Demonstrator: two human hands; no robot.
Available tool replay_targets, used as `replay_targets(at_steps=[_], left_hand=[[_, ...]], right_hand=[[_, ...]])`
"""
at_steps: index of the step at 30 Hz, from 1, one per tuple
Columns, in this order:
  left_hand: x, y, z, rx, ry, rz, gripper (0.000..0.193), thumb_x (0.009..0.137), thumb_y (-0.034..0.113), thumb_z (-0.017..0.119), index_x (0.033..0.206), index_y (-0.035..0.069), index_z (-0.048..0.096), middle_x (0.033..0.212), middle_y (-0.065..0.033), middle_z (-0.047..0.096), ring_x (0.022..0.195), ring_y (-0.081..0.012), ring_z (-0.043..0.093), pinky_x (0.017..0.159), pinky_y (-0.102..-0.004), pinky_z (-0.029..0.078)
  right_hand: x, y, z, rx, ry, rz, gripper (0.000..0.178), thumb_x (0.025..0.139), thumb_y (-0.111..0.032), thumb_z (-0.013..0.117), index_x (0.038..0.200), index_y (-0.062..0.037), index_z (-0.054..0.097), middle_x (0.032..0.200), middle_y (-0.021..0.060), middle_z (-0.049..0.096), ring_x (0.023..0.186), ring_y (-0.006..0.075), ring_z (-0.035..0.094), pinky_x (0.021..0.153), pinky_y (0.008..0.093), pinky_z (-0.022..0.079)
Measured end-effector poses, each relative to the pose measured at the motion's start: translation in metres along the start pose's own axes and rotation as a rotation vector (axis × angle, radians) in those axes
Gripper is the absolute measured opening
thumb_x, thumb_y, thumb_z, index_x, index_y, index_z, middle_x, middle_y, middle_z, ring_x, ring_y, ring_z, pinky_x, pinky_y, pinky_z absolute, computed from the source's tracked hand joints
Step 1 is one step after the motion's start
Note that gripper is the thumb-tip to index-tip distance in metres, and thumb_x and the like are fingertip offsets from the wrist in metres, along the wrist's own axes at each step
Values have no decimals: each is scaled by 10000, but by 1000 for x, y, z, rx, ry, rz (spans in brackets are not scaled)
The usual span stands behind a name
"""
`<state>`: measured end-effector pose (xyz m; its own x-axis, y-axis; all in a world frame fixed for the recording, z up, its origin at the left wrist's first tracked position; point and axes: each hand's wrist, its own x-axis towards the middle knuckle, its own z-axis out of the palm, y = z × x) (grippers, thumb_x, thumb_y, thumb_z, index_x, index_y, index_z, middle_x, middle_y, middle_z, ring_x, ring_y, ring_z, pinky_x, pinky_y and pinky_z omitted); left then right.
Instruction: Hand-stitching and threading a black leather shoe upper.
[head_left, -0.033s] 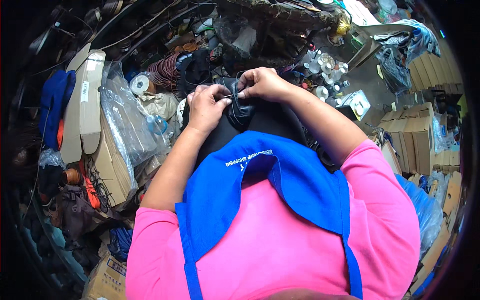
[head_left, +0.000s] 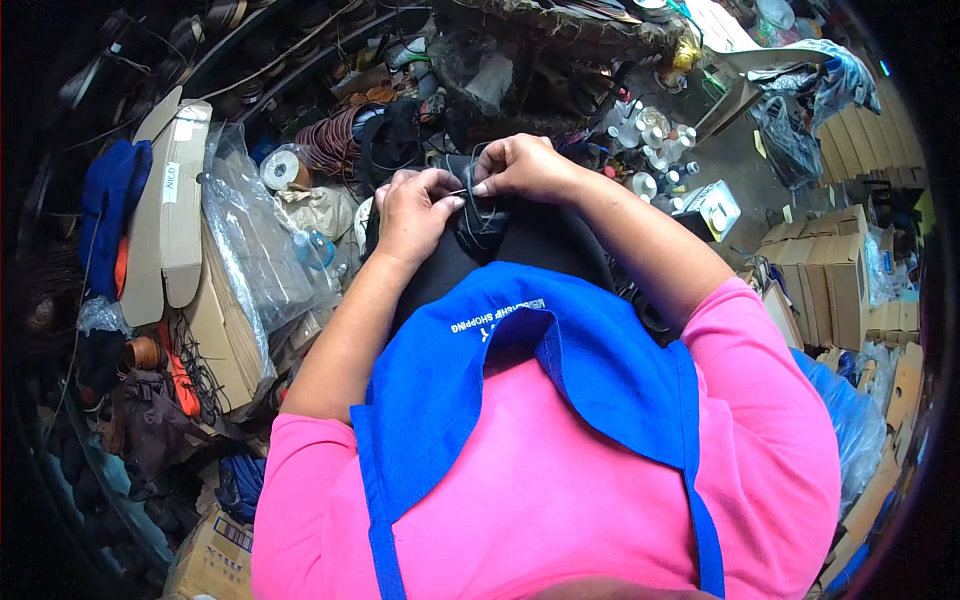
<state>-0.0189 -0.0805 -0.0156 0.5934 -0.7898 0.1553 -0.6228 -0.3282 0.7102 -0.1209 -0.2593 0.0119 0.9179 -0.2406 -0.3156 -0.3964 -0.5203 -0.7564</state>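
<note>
Hardly anything has moved since the earlier frame: the left hand (head_left: 410, 212) pinches a thin dark piece (head_left: 457, 192) and the right hand (head_left: 530, 168) pinches dark cord (head_left: 473, 172), close together over a black item (head_left: 482, 232) at the lap, just beyond the edge of the blue apron (head_left: 430, 400). Clear plastic (head_left: 262, 240) lies near the left forearm; grey floor (head_left: 738, 168) runs between bottles (head_left: 655, 152) and cardboard boxes (head_left: 820, 262).
</note>
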Motion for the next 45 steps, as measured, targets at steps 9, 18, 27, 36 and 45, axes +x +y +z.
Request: replay_targets(at_steps=[9, 18, 27, 36, 45], left_hand=[[0, -17, -17, -65, -2, 88, 107, 664, 112, 755, 733, 72, 683, 811, -50, 568, 896, -225, 529, 788, -351, 427], [4, 20, -28, 388, -276, 200, 137, 844, 155, 584, 975, 116, 588, 855, -106, 634, 875, -301, 577, 773, -426, 375], [-11, 9, -39, 393, -216, 358, 93, 853, 126, 491, 894, 156, 569, 766, -61, 643, 825, -257, 599, 747, -416, 356], [-75, -107, -138, 221, 11, -186, 123, 841, 48, 566, 943, 90, 620, 771, -127, 628, 741, -244, 594, 709, -318, 412], [-17, 37, -155, -1064, -20, 245, 195, 944, 213, 561, 945, 18, 574, 1050, -135, 578, 1042, -276, 587, 949, -378, 426]], right_hand=[[2, 19, -23, 176, -96, 48, 270, 703, -353, 800, 788, -114, 708, 703, 0, 674, 660, 99, 613, 671, 290, 461], [-9, -28, -13, -814, -94, -269, 116, 852, -262, 601, 909, -174, 652, 780, 36, 668, 847, 252, 637, 846, 436, 351], [-19, -15, -12, -780, -42, -437, 50, 840, -219, 605, 879, -190, 614, 749, 28, 635, 837, 232, 618, 855, 426, 355], [-61, 50, -92, -483, 97, 53, 113, 799, -188, 650, 902, -144, 667, 756, 33, 655, 821, 171, 623, 841, 354, 418], [-12, -54, -42, 794, 151, -456, 232, 952, -290, 559, 962, -59, 584, 981, 55, 625, 897, 125, 601, 842, 286, 480]])
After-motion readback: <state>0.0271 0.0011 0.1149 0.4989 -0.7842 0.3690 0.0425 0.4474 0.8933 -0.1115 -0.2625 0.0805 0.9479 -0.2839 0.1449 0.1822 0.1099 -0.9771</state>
